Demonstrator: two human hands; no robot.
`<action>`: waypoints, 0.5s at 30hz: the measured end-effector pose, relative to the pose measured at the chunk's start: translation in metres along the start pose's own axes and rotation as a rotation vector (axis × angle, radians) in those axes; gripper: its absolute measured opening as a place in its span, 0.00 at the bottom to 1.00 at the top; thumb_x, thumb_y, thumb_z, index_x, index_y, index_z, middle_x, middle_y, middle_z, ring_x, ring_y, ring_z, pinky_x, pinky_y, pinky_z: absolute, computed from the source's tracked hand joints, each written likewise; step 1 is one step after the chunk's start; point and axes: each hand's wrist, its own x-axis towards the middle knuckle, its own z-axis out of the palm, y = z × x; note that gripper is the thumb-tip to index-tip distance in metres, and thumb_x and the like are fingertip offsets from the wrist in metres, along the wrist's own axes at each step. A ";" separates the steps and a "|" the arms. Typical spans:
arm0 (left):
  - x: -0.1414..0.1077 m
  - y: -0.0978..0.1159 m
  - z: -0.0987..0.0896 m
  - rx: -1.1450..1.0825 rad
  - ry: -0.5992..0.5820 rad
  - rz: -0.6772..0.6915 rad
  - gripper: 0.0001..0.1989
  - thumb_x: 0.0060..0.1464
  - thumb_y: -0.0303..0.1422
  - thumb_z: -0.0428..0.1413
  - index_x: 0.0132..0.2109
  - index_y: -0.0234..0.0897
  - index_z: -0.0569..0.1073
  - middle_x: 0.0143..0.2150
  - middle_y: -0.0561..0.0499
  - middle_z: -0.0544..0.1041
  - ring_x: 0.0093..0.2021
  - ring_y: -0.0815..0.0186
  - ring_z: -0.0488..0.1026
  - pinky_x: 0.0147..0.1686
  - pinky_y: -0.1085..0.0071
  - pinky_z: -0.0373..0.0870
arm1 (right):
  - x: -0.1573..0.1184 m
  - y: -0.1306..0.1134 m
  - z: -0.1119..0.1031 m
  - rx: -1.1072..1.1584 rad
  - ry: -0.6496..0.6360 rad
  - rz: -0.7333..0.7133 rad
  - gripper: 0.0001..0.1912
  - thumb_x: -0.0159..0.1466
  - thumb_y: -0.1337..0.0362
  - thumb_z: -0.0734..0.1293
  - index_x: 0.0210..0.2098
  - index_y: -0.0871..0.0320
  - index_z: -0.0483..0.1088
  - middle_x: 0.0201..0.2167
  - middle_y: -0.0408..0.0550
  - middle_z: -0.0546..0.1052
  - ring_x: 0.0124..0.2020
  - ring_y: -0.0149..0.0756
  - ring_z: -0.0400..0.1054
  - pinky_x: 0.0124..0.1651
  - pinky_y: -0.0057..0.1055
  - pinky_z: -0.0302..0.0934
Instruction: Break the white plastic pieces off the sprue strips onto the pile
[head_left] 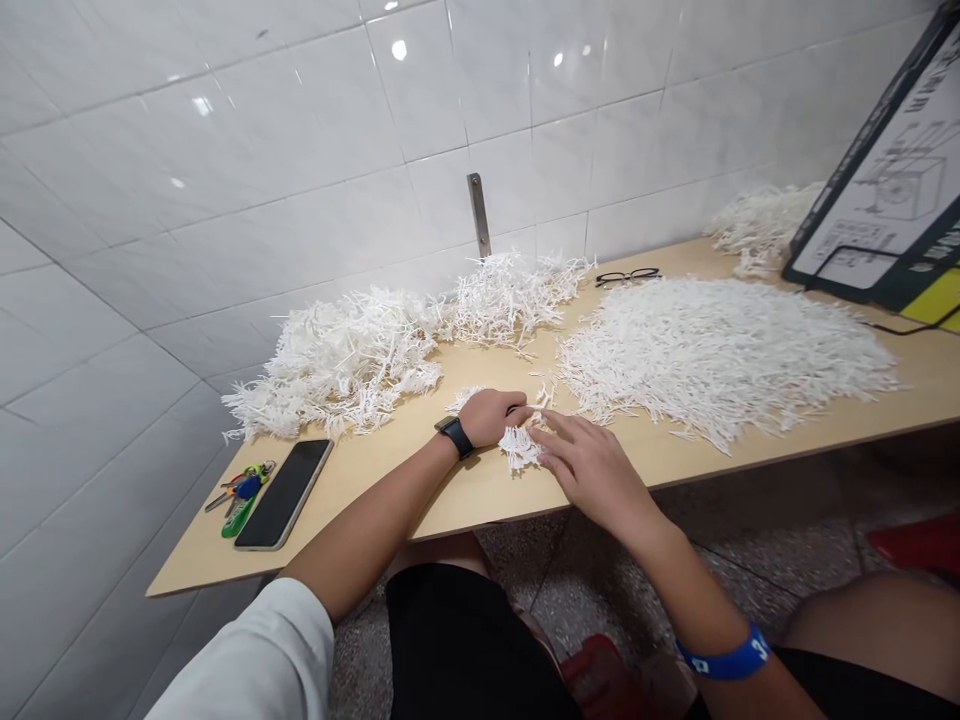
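In the head view my left hand (491,414), with a dark watch at the wrist, is closed at the upper edge of a small cluster of thin white plastic pieces (519,448). Its fingertips are partly hidden. My right hand (592,465) reaches in from the right, fingers stretched and apart, their tips at the cluster's right side. A few loose white pieces (546,390) lie just beyond the two hands. To the right spreads a wide, flat heap of separate white pieces (727,350).
Tangled white clumps (352,355) and another tangled pile (514,295) sit along the tiled wall. A phone (285,495) and keys (244,490) lie at the left end of the wooden board (442,505). Eyeglasses (628,276) rest at the back. A printed box (892,190) leans at right.
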 end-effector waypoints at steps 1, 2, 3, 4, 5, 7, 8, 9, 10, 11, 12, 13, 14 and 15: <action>0.000 -0.001 0.000 0.002 0.000 0.001 0.18 0.61 0.43 0.44 0.28 0.39 0.67 0.21 0.54 0.67 0.23 0.68 0.58 0.27 0.69 0.45 | 0.001 0.001 0.001 0.001 0.004 -0.003 0.16 0.67 0.63 0.59 0.51 0.51 0.72 0.57 0.49 0.70 0.55 0.46 0.64 0.55 0.48 0.58; 0.000 -0.001 0.001 0.005 0.001 0.001 0.18 0.61 0.44 0.44 0.28 0.39 0.67 0.21 0.54 0.67 0.23 0.68 0.58 0.27 0.69 0.45 | 0.001 0.002 0.002 0.006 0.017 0.001 0.15 0.67 0.64 0.58 0.48 0.52 0.74 0.55 0.49 0.72 0.53 0.46 0.65 0.54 0.47 0.59; 0.000 -0.002 0.001 0.009 0.002 0.003 0.19 0.61 0.44 0.44 0.28 0.39 0.67 0.21 0.53 0.67 0.23 0.68 0.59 0.27 0.69 0.45 | 0.000 0.004 0.003 0.013 0.041 0.010 0.14 0.67 0.65 0.58 0.44 0.53 0.75 0.52 0.50 0.74 0.51 0.45 0.67 0.53 0.46 0.60; 0.000 -0.003 0.001 0.013 0.000 0.005 0.19 0.61 0.44 0.44 0.29 0.39 0.68 0.22 0.53 0.68 0.23 0.67 0.60 0.27 0.69 0.45 | -0.001 0.005 0.003 0.024 0.073 0.022 0.14 0.67 0.66 0.58 0.42 0.54 0.75 0.49 0.50 0.76 0.49 0.44 0.68 0.51 0.44 0.61; 0.001 -0.003 0.001 0.018 -0.004 0.007 0.19 0.61 0.44 0.43 0.29 0.39 0.68 0.22 0.53 0.69 0.24 0.67 0.61 0.27 0.69 0.46 | -0.003 0.006 0.003 0.037 0.112 0.037 0.13 0.67 0.67 0.58 0.40 0.55 0.75 0.47 0.51 0.77 0.47 0.43 0.68 0.50 0.43 0.61; 0.001 -0.002 0.002 0.040 -0.012 0.009 0.19 0.62 0.44 0.43 0.29 0.39 0.68 0.23 0.52 0.70 0.25 0.66 0.62 0.27 0.69 0.46 | -0.007 0.005 0.002 0.064 0.195 0.060 0.12 0.66 0.69 0.58 0.36 0.57 0.73 0.41 0.51 0.78 0.43 0.42 0.69 0.46 0.39 0.62; 0.001 -0.002 0.002 0.061 -0.012 0.004 0.19 0.62 0.44 0.43 0.29 0.39 0.68 0.24 0.51 0.71 0.25 0.66 0.63 0.27 0.69 0.46 | -0.010 0.003 0.001 0.073 0.230 0.067 0.11 0.66 0.70 0.58 0.34 0.57 0.72 0.37 0.51 0.77 0.41 0.41 0.68 0.44 0.38 0.61; 0.001 -0.001 0.002 0.087 -0.010 -0.004 0.19 0.62 0.44 0.43 0.29 0.39 0.68 0.24 0.51 0.71 0.25 0.65 0.64 0.27 0.69 0.46 | -0.012 0.000 0.000 0.079 0.261 0.072 0.11 0.65 0.71 0.58 0.32 0.57 0.70 0.33 0.50 0.76 0.39 0.41 0.67 0.42 0.37 0.61; 0.001 -0.001 0.002 0.115 -0.007 -0.012 0.19 0.62 0.43 0.42 0.30 0.40 0.68 0.25 0.51 0.72 0.26 0.64 0.65 0.27 0.69 0.46 | -0.015 -0.004 -0.001 0.083 0.290 0.073 0.11 0.65 0.72 0.58 0.30 0.57 0.68 0.30 0.49 0.74 0.37 0.40 0.66 0.40 0.36 0.60; 0.001 0.000 0.002 0.142 -0.005 -0.015 0.19 0.62 0.43 0.42 0.30 0.40 0.68 0.25 0.50 0.73 0.26 0.64 0.66 0.27 0.68 0.46 | -0.017 -0.007 -0.002 0.088 0.321 0.070 0.11 0.65 0.73 0.57 0.29 0.57 0.67 0.28 0.49 0.72 0.35 0.40 0.64 0.38 0.35 0.60; 0.001 0.001 0.002 0.165 -0.004 -0.014 0.18 0.62 0.43 0.42 0.30 0.40 0.68 0.26 0.50 0.73 0.26 0.63 0.66 0.27 0.68 0.46 | -0.019 -0.012 -0.004 0.093 0.358 0.068 0.11 0.64 0.73 0.57 0.28 0.57 0.66 0.28 0.48 0.70 0.34 0.39 0.63 0.37 0.35 0.59; 0.002 0.001 0.002 0.182 -0.005 -0.009 0.18 0.62 0.43 0.42 0.30 0.40 0.68 0.26 0.50 0.74 0.27 0.63 0.67 0.27 0.68 0.46 | -0.021 -0.016 -0.005 0.099 0.401 0.066 0.11 0.64 0.75 0.57 0.28 0.57 0.65 0.28 0.48 0.69 0.34 0.39 0.62 0.36 0.35 0.58; 0.002 0.002 0.003 0.194 -0.006 -0.003 0.18 0.62 0.42 0.42 0.31 0.40 0.69 0.26 0.50 0.74 0.27 0.63 0.67 0.27 0.68 0.46 | -0.023 -0.020 -0.007 0.104 0.442 0.064 0.12 0.63 0.76 0.57 0.28 0.57 0.65 0.28 0.49 0.68 0.35 0.39 0.62 0.36 0.34 0.58; 0.002 0.002 0.003 0.202 -0.007 0.001 0.18 0.63 0.42 0.42 0.31 0.40 0.69 0.27 0.50 0.74 0.27 0.63 0.68 0.27 0.68 0.47 | -0.024 -0.024 -0.008 0.108 0.480 0.063 0.12 0.62 0.77 0.57 0.28 0.57 0.65 0.29 0.49 0.67 0.35 0.39 0.61 0.35 0.34 0.58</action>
